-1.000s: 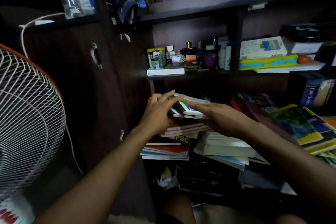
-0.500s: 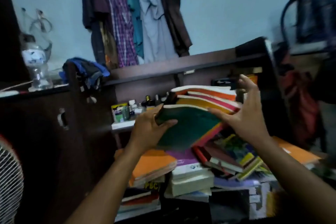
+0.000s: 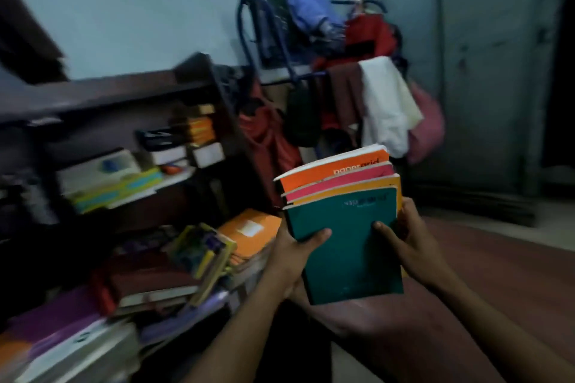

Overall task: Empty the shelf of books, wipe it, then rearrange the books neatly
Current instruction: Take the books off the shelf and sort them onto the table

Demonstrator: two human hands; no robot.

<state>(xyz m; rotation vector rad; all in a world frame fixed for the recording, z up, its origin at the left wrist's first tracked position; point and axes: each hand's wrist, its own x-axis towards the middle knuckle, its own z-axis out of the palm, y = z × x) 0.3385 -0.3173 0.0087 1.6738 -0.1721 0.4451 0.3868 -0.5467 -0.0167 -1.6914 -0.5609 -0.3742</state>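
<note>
Books (image 3: 345, 221), a small stack of thin notebooks with a green one on top and yellow, pink and orange ones fanned out behind it, are held up in front of the person, to the right of the dark shelf (image 3: 102, 96) and clear of it. The left hand (image 3: 295, 255) grips the stack's left edge, thumb curled over the green cover and fingers hidden beneath. The right hand (image 3: 410, 242) grips the right edge the same way, thumb pressed on the cover, fingers wrapped behind the stack. More books (image 3: 174, 261) lie in loose, untidy heaps on the lower shelf.

Half a second ago the stack was held right over the shelf's heaps, with the right hand's fingers spread; now it is carried off to the right, toward a rack hung with clothes (image 3: 382, 102) and a grey cupboard (image 3: 497, 71).
</note>
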